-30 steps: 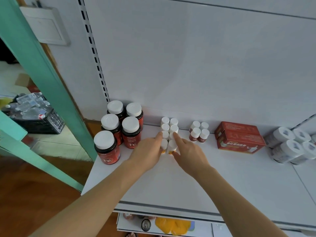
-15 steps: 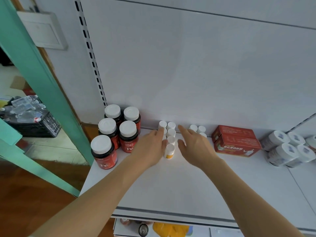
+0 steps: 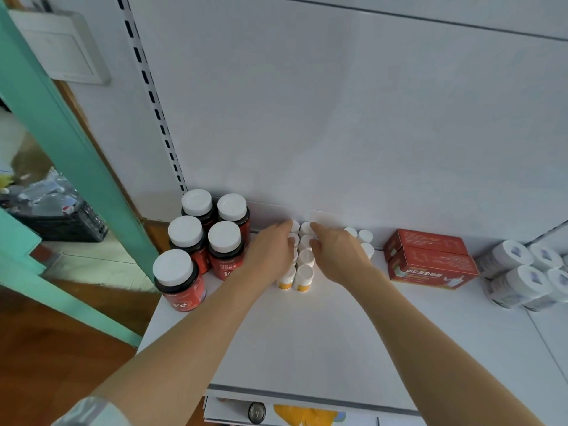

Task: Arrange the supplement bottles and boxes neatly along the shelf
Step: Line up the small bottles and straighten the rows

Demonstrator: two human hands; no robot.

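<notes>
Setting: white shelf (image 3: 307, 348) against a white back panel, teal frame at far left.
Far left: five large red bottles (image 3: 226, 250) stand clustered, white caps up.
Left hand (image 3: 270, 253): fingers straight, flat against the left flank of the small yellow-label bottles (image 3: 302, 272).
Right hand (image 3: 339, 256): fingers extended, pressing the block's right flank; grips nothing.
Change: both hands have slid deeper along the double row since a second ago, squeezing it straighter.
Meaning: this group looks nearly aligned.
Right: red boxes (image 3: 430, 259) stacked, white-capped bottles (image 3: 522, 272) on their sides, apparently untouched.
</notes>
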